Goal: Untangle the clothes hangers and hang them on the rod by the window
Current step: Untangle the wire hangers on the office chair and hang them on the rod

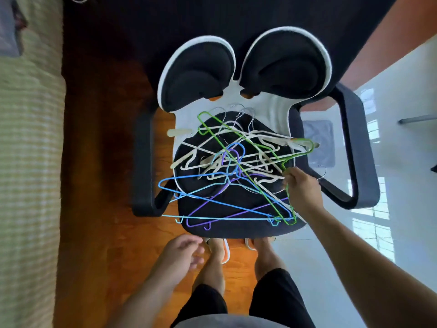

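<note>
Below, a tangled heap of clothes hangers (234,166) lies on the dark seat of an office chair (238,228), which has two black armrests and a split backrest of two white-rimmed pads. By colour there are two green wire hangers, two blue ones, one purple and one pale turquoise, laced through a cluster of cream plastic hangers too knotted to count surely; a few thin metal hooks poke out toward the backrest. The right hand (301,188) reaches into the heap's right side, fingers curled round the green hanger (250,147) near its corner. The left hand (181,253) hangs in front of the seat, fingers loosely bent, holding nothing. Two bare legs in dark shorts stand at the chair's front edge, feet in sandals. The chair stands where an orange-brown wooden floor (99,162) meets glossy white tile (331,268) that reflects a window. A pale green checked bedcover (28,162) runs along the left.
</note>
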Tool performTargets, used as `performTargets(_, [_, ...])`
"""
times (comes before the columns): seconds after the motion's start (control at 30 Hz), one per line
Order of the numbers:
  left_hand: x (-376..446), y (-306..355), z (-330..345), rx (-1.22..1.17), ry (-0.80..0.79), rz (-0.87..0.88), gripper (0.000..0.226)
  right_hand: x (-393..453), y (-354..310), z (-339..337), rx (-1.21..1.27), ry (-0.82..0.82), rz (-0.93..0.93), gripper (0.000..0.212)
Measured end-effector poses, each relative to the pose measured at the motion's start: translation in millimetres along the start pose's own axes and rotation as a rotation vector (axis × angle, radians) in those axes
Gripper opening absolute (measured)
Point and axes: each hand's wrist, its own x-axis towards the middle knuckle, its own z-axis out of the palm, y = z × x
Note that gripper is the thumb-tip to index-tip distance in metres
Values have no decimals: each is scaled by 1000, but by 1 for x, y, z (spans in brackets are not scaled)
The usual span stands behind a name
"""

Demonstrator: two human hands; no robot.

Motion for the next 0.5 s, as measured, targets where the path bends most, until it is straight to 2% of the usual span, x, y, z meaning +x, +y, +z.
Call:
performTargets(0.3, [4, 5, 8, 66, -4, 21, 20, -4, 28, -17, 198, -41, 109, 33])
performTargets(0.5, [6, 5, 15, 78, -18, 15, 21, -14, 39, -21, 426, 39, 222, 25])
